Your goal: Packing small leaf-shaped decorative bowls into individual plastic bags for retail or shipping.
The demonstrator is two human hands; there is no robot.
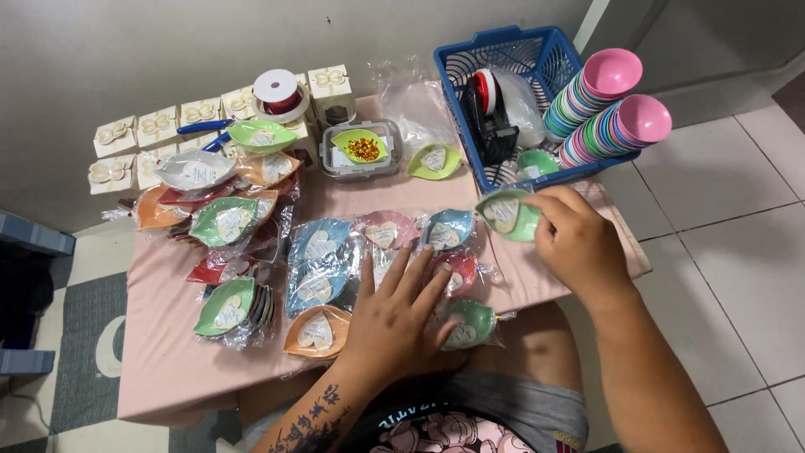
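The left hand [394, 315] lies spread, fingers flat, on the cellophane-wrapped leaf-shaped dishes [381, 252], seemingly to pin the slippery pile on the pink-covered low table [168, 352]. The right hand [574, 239] pinches a green leaf-shaped dish [507, 214] beside the blue plastic basket [511, 50], lifted clear of the rest.

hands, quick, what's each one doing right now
Left hand: open, fingers spread flat on the wrapped leaf dishes.
Right hand: closed on a green leaf dish.
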